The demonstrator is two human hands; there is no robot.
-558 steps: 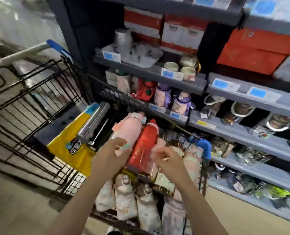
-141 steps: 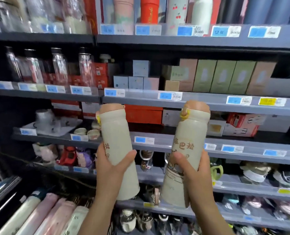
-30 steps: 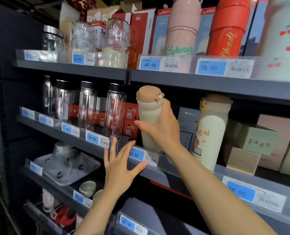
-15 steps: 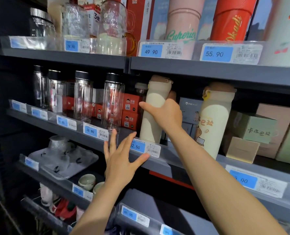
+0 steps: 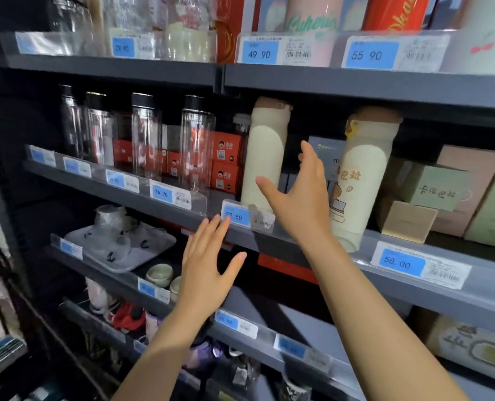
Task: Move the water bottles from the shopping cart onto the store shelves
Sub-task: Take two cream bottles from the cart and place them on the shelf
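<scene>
**Cream bottles stand on the grey shelf, both hands open**

Cream bottles, two of them, stand upright on the middle shelf (image 5: 304,247), one on either side of the right hand (image 5: 301,195). That hand hovers with fingers spread and relaxed, gripping nothing. Its thumb points toward the plain cream bottle (image 5: 265,157) just to its left, and whether the thumb tip touches that bottle cannot be told. This bottle is a tall, smooth, pale cream cylinder with a tan-brown cap that reaches close to the underside of the shelf above; no print shows on the face turned outward. Just right of the hand stands the printed cream bottle (image 5: 365,175). It has the same shape and colour (its cap carries a small yellow piece at the left edge), and its side bears orange characters above a brown cartoon figure. The hand and wrist cover part of its lower left side.

The left hand (image 5: 208,267) is lower, below and left of the right hand, also open with fingers straight and slightly apart. Its fingertips reach the shelf's front edge at the blue price label (image 5: 236,217) reading 62.50, which sits under the plain bottle.

Further left of the hands a row of clear glass bottles (image 5: 197,146) with dark lids stands on the same shelf, red boxes (image 5: 226,163) behind them. To the right of the printed bottle are green and pink cartons (image 5: 440,183).
</scene>
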